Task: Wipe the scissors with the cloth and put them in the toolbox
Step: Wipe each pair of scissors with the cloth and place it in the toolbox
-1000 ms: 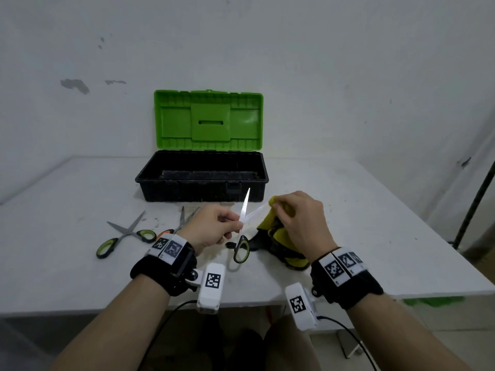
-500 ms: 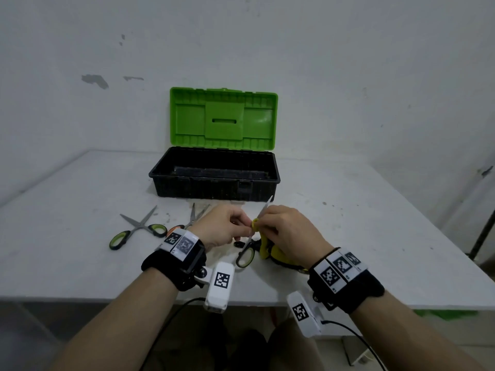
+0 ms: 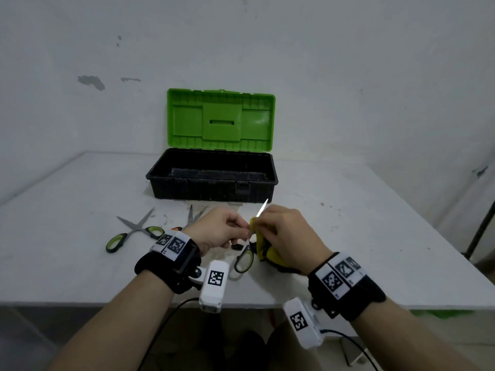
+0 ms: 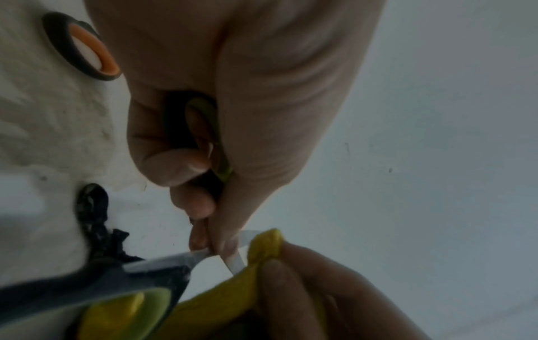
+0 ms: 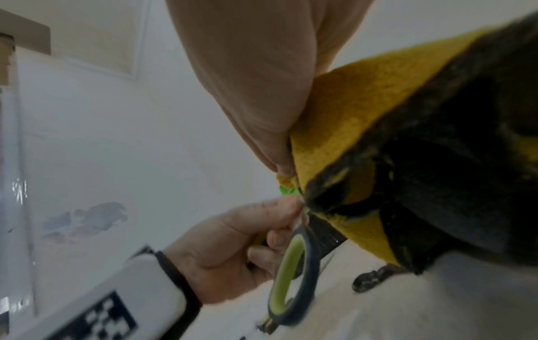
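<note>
My left hand [image 3: 222, 231] grips a pair of green-and-black-handled scissors [image 3: 244, 259] near the pivot. One handle loop hangs down over the table and a blade tip [image 3: 263, 207] points up and away. My right hand [image 3: 286, 232] pinches a yellow-and-black cloth [image 3: 269, 254] round the blade right beside the left fingers. In the left wrist view the yellow cloth [image 4: 264, 243] folds over the blade [image 4: 234, 261]. In the right wrist view the cloth [image 5: 364, 110] drapes from my thumb above the handle loop [image 5: 291, 276]. The black toolbox [image 3: 211, 180] stands open behind, its green lid [image 3: 221, 120] upright.
Two more pairs of scissors lie on the white table [image 3: 375, 236] to the left of my hands: a green-handled pair [image 3: 134, 231] lying open, and an orange-handled pair [image 3: 192, 216] partly hidden by my left hand. A small black scrap [image 3: 237, 247] lies under the hands.
Over the last second my right hand slid the cloth down the blade until it met the left fingers. The blades closed together. Since half a second ago the hands have barely moved.
</note>
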The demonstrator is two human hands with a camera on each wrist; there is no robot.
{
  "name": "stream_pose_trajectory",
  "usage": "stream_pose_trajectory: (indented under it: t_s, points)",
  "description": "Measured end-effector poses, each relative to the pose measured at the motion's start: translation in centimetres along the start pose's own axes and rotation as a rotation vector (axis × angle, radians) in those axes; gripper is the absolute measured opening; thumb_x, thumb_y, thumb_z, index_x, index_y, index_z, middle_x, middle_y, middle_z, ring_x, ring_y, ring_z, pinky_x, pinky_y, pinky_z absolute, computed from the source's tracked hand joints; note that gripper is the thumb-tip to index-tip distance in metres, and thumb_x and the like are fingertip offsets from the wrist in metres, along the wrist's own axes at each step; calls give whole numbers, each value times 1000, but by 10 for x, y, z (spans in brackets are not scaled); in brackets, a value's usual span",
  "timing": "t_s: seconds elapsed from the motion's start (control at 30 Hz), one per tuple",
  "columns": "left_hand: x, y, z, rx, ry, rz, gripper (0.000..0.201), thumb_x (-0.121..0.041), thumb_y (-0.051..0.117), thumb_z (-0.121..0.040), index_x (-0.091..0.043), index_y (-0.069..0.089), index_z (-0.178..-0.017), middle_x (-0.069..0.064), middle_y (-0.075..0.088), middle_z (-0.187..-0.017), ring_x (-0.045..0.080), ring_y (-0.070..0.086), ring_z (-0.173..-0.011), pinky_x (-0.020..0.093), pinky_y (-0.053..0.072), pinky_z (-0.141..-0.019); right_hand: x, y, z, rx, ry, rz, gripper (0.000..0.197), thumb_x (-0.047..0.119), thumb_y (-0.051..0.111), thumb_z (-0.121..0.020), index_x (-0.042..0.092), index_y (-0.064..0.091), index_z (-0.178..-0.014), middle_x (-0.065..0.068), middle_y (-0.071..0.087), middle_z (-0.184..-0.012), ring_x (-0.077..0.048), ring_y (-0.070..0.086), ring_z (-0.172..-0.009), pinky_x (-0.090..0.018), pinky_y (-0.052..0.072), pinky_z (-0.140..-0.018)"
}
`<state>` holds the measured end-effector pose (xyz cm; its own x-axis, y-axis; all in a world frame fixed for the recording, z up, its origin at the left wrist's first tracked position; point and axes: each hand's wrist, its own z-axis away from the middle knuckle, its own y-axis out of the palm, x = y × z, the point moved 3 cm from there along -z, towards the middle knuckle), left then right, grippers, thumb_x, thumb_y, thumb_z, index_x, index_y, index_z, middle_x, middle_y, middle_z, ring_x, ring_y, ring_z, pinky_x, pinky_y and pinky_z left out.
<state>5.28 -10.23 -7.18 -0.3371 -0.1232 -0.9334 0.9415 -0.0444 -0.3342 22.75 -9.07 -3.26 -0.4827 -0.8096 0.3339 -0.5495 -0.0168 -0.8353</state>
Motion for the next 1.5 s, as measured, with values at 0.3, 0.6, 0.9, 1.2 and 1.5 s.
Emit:
stream_pose_trajectory:
  t_s: [0.3,0.6,0.9,1.2,1.5]
  points:
    - [-3,3,3,-16,10,-37,9,-7,76,-83,-10,69,-87,-2,70,-68,7,57,-57,18,42,-48,-26,-14,-22,-205,231,64,14,14,61,-89,16,74,-85,-1,66,-87,-18,60,-80,-34,49,-74]
    - [-4,5,2,-25,7,-28,7,-5,75,-83,-7,69,-88,1,69,-69,8,55,-56,17,41,-47,-2,8,1,-32,107,-13,14,16,61,-89,19,74,-85,4,63,-87,-13,59,-79,-32,50,-74]
    - [8,6,2,3,-87,71,11,-9,75,-85,-9,68,-92,1,68,-67,8,54,-54,18,42,-46,-29,-20,-15,-251,275,-1,11,14,65,-88,19,74,-89,1,67,-90,-15,60,-82,-24,46,-77]
    - [7,6,1,64,-106,131,9,-14,67,-92,-8,63,-97,9,74,-80,10,51,-51,19,42,-46,-17,-22,-1,-205,176,-43,10,14,67,-87,20,74,-87,7,67,-90,-8,60,-81,-19,46,-76]
    - [-1,11,2,66,-126,94,16,-21,55,-100,-12,67,-96,3,65,-75,8,47,-48,18,38,-42,6,-7,-12,96,14,135,14,20,61,-89,19,74,-93,0,63,-90,-17,60,-79,-33,52,-71]
